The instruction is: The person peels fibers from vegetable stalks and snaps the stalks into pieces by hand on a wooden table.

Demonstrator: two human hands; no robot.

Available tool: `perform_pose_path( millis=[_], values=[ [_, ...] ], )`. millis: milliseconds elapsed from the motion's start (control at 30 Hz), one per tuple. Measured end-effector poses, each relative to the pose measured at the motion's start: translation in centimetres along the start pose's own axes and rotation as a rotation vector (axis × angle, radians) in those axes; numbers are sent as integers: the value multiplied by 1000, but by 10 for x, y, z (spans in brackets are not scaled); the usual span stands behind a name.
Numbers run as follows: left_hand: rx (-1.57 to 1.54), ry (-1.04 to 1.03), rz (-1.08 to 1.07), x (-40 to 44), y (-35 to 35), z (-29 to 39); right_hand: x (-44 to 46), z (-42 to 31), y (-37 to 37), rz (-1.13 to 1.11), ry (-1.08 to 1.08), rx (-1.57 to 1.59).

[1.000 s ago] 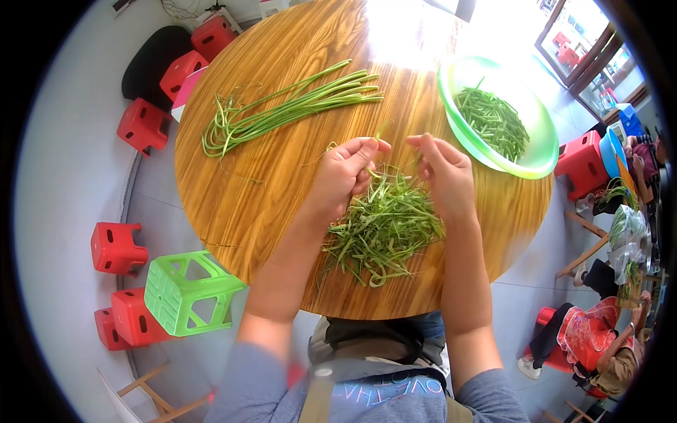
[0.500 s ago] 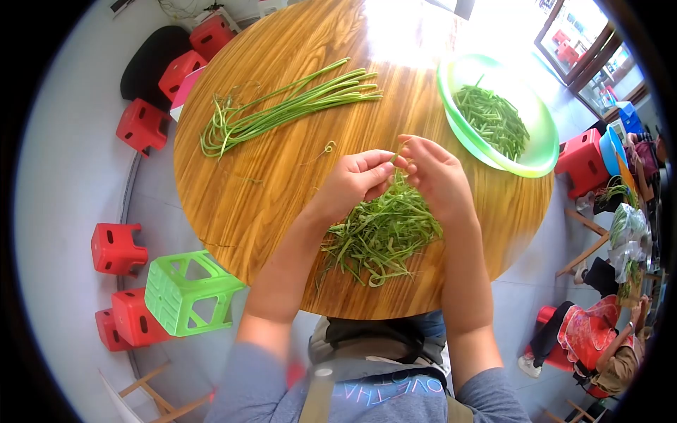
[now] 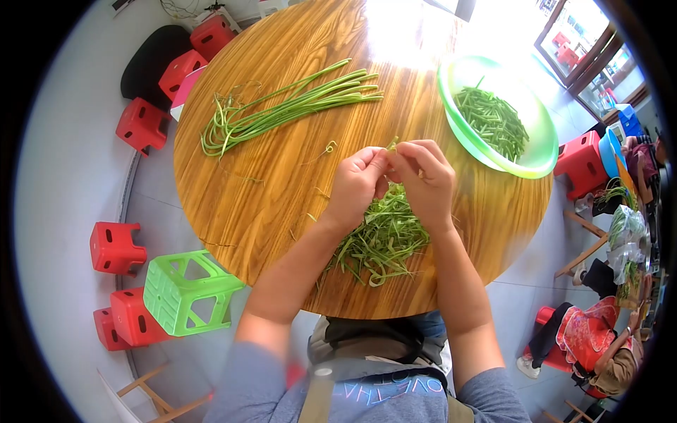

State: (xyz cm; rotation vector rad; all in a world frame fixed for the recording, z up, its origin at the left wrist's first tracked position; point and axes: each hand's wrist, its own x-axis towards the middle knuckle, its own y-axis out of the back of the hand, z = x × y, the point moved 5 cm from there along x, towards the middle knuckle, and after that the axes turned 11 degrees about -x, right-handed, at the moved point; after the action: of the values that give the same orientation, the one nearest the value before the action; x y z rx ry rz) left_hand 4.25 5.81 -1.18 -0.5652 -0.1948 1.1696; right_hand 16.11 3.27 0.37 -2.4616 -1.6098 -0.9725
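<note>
My left hand [image 3: 356, 182] and my right hand [image 3: 427, 176] meet over the middle of the table, fingertips pinched together on a short bit of green stem [image 3: 393, 143]. Its tip pokes up between them; the rest is hidden by my fingers. Right below lies a loose heap of thin green strips and trimmings [image 3: 381, 243], partly covered by my hands. Farther off to the left rests a bundle of long green stems with curled ends, which look like garlic scapes [image 3: 296, 106]. At the right, a pale green basin [image 3: 462, 134] holds many short cut green pieces [image 3: 491, 121].
The round wooden table [image 3: 233, 190] carries a few stray curly bits [image 3: 329, 147]. A green stool [image 3: 190, 292] and several red stools [image 3: 116, 248] stand at the left. On the right, a person in a red apron [image 3: 591, 331] sits beside another table bearing greens.
My right hand has shifted left and slightly down, its fingers curling in closer to my left hand. The left hand has moved a little right. Basin and bundle stay put.
</note>
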Motion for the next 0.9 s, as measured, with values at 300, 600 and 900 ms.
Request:
perform_pose_path(
  millis=[300,600,900],
  values=[
    [-620,159,14,21,36,-6,-12,-14,-18,-694,67,61],
    [-400,130,-113,14,26,11,-2,-8,-2,-536,-93,187],
    [-193,136,-130,13,25,6,4,-1,3,-361,-46,95]
  ],
)
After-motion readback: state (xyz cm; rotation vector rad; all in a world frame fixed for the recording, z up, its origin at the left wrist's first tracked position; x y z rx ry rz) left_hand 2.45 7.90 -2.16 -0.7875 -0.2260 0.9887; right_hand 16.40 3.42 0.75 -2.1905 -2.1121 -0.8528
